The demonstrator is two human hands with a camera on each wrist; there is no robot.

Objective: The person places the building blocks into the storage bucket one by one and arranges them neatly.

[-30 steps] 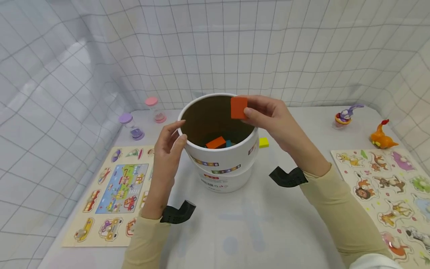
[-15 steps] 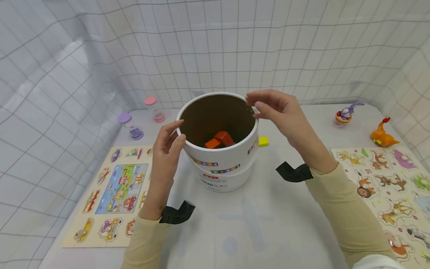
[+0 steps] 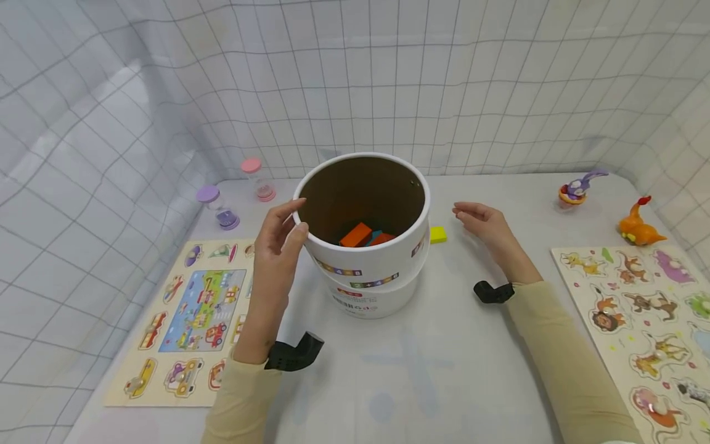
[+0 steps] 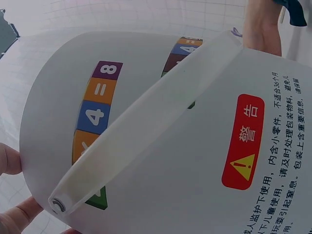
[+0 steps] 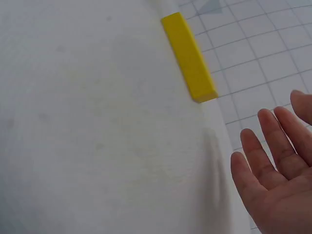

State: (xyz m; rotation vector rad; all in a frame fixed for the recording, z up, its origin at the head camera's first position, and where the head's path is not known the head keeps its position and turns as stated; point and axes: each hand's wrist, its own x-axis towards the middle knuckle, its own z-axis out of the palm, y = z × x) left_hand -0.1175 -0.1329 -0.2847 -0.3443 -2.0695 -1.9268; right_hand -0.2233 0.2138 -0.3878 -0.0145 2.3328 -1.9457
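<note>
A white bucket (image 3: pixel 355 262) stands upright in the middle of the table, with several blocks inside, among them an orange block (image 3: pixel 356 235). My left hand (image 3: pixel 276 246) holds the bucket's left rim between thumb and fingers; the left wrist view shows its handle strap (image 4: pixel 146 122) and fingertips at the edge. My right hand (image 3: pixel 490 233) is over the table to the right of the bucket, holding nothing. Its fingers point toward a yellow block (image 3: pixel 438 235), which lies beside the bucket. In the right wrist view, the fingers are relaxed and apart from the long yellow block (image 5: pixel 190 58).
Wooden puzzle boards lie on the left (image 3: pixel 202 308) and right (image 3: pixel 638 327). Behind the left board stand a purple sand timer (image 3: pixel 219 208) and a pink one (image 3: pixel 259 180). At the back right are a purple toy (image 3: pixel 578 187) and an orange toy (image 3: pixel 639 227).
A red-orange block in my right hand was released into the bucket. That hand then moved right and down, away from the rim toward the yellow block. My left hand stayed on the rim.
</note>
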